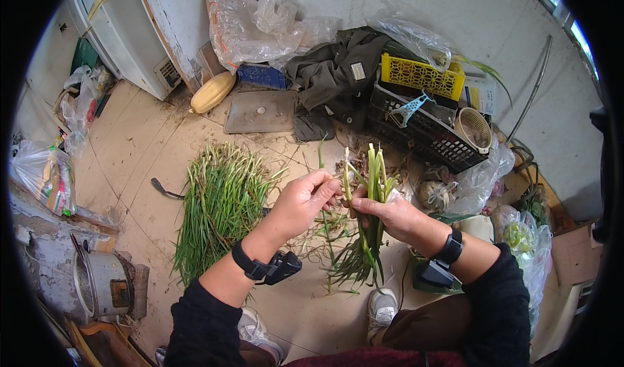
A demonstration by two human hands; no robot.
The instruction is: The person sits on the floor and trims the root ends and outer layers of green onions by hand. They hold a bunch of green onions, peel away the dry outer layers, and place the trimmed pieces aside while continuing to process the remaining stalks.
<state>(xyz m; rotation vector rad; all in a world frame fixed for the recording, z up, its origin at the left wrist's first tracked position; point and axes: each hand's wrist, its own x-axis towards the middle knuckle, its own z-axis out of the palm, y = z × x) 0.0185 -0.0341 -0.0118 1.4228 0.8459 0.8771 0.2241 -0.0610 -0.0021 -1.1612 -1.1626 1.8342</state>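
My right hand (390,211) is closed around a bunch of green leafy stalks (373,172), pale cut ends up and dark leaves hanging down. Beside it, my left hand (309,196) has thumb and fingers pinched together close to one stalk standing apart from the bunch. Whether a thin strip is between those fingertips I cannot tell. On the tiled floor to the left lies a large heap of long green chive-like leaves (219,206), pale ends pointing away from me. Loose leaf scraps (312,247) are strewn on the floor under my hands.
A black plastic crate (414,133) with a yellow basket (421,77) and a light-blue peeler (412,109) stands at the far right. Farther back are a pale squash (213,92), a flat tray (261,112) and dark cloth (336,69). A metal pot (105,284) sits left.
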